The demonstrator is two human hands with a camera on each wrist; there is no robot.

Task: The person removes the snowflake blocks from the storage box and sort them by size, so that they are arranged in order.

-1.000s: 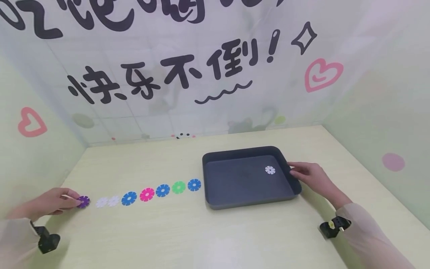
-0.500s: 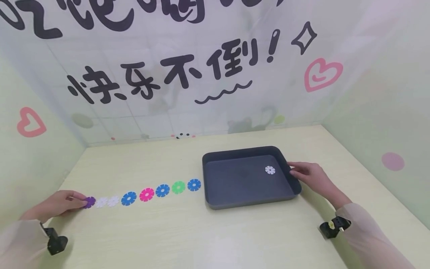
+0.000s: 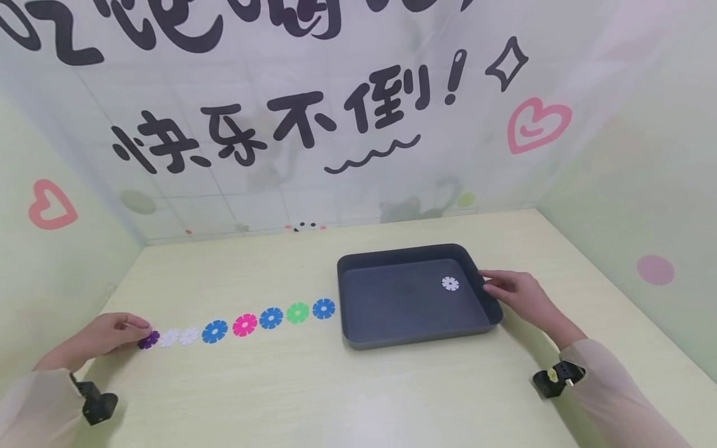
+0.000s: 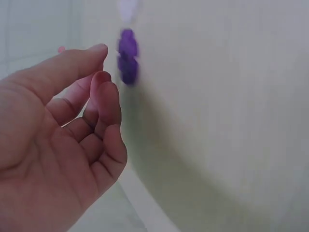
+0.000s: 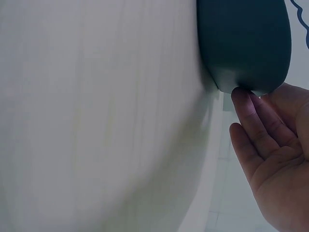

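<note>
A purple notched disc lies flat at the left end of a row of flower-shaped plastic discs. My left hand is right at it in the head view. In the left wrist view a gap separates the loosely curled fingers from the purple disc, and nothing is between them. A dark grey rectangular tray stands right of the row, with one white disc inside. My right hand holds the tray's right rim. Fingertips press its outer wall in the right wrist view; the thumb is hidden there.
Two white discs follow the purple one, then blue, pink, blue, green and blue discs, the last close to the tray. Printed walls enclose the pale table.
The left hand slid the purple disc right, up to the white discs, then let go, its fingers lifting slightly. The right hand and tray stayed in place.
</note>
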